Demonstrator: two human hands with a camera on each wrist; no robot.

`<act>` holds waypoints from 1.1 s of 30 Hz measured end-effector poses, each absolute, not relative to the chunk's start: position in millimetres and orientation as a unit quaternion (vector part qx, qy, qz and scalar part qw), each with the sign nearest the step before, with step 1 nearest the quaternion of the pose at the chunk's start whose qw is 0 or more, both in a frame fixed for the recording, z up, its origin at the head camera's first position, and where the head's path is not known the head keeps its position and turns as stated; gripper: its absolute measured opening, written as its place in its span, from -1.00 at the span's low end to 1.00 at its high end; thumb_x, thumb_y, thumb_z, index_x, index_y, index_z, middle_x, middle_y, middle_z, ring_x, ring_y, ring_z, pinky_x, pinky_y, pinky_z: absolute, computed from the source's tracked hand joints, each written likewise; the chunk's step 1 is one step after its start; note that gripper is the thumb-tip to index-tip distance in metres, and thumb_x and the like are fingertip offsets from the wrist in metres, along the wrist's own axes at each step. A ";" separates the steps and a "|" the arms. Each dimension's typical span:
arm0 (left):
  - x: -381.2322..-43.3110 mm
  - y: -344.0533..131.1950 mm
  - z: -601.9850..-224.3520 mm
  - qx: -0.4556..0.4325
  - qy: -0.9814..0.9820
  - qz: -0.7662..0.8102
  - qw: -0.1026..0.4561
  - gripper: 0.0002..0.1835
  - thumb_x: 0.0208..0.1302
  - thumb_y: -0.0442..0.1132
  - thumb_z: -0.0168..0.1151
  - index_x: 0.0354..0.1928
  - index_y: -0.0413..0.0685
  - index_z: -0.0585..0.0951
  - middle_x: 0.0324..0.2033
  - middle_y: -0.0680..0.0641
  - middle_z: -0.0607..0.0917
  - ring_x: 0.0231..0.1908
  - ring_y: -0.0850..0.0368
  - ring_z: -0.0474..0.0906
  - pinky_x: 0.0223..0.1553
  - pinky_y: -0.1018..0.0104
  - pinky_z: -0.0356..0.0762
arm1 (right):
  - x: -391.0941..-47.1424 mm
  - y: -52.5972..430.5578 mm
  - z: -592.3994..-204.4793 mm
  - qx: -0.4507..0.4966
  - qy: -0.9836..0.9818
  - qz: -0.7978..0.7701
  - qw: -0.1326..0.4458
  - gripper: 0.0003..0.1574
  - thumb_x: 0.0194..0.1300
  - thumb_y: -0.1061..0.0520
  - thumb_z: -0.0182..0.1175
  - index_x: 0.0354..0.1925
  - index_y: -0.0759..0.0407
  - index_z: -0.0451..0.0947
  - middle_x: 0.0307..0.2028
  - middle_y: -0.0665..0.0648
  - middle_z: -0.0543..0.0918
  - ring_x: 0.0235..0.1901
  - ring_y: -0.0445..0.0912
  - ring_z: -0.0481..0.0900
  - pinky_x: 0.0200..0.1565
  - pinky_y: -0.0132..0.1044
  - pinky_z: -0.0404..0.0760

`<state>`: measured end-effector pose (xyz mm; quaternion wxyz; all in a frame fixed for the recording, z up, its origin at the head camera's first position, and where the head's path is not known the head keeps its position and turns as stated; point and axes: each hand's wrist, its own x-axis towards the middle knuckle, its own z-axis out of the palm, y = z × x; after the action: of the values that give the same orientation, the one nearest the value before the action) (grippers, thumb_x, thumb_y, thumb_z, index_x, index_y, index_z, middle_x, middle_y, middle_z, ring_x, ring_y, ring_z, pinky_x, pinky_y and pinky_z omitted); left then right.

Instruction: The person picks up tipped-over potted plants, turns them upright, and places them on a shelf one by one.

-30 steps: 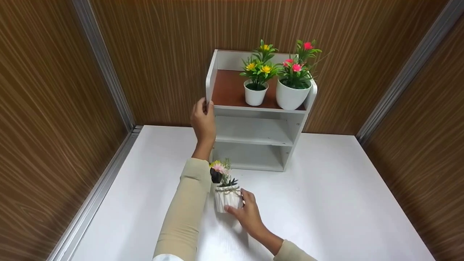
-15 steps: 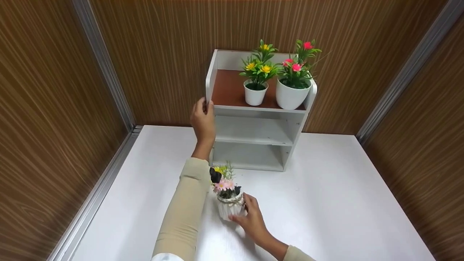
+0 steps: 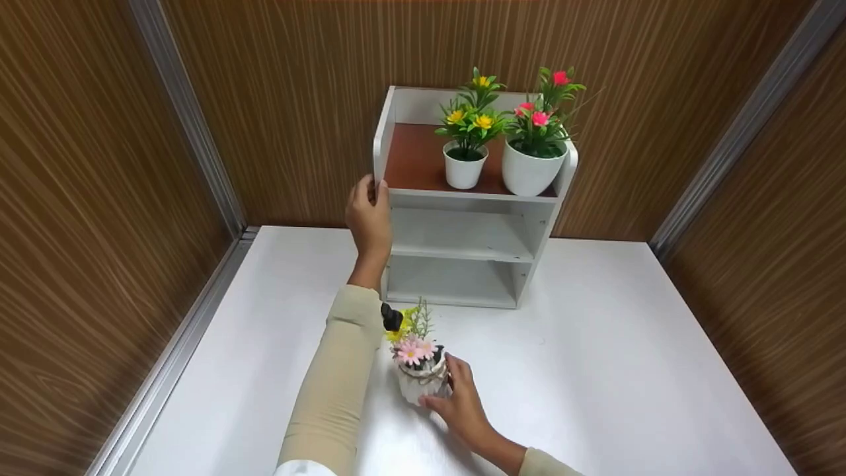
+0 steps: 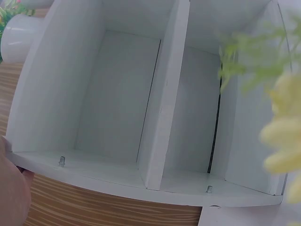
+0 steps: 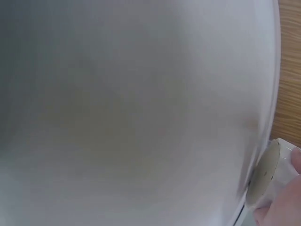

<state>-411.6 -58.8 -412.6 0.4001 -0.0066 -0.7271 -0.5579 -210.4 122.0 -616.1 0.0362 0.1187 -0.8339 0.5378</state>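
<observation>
My left hand grips the left side panel of a white shelf unit, just below its brown top board. In the left wrist view, part of that hand shows at the panel's edge. With thumb and fingers my right hand holds a ribbed white flower pot with twine round its rim, in front of the unit. It carries pink and yellow artificial flowers and dark leaves, partly hidden by the left sleeve. The right wrist view shows the flower pot's flat base, tipped off the white table.
A small white pot with yellow flowers and a larger white pot with red-pink flowers stand on the unit's top board. Below are two compartments. Wood-grain panels enclose the white table at the back and sides.
My right hand has drawn the flower pot slightly toward me and to the right, tipping it so its pink flowers face more upward and toward me. The left hand stays on the shelf panel.
</observation>
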 end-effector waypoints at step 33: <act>-410.2 -56.8 -410.9 0.003 -0.725 -0.559 0.403 -0.65 0.50 -0.13 0.16 0.18 -0.18 0.59 0.01 -0.13 0.69 0.03 0.09 0.63 0.05 0.26 0.64 | -201.3 120.8 -629.3 0.117 -0.806 0.578 0.057 0.09 0.05 0.29 0.52 0.44 0.34 0.18 0.29 0.33 0.27 0.33 0.24 0.30 0.40 0.03 0.30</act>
<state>-410.2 -56.8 -410.9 0.4035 0.0025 -0.7246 -0.5587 -201.3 120.8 -629.3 0.0570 0.1173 -0.8056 0.5779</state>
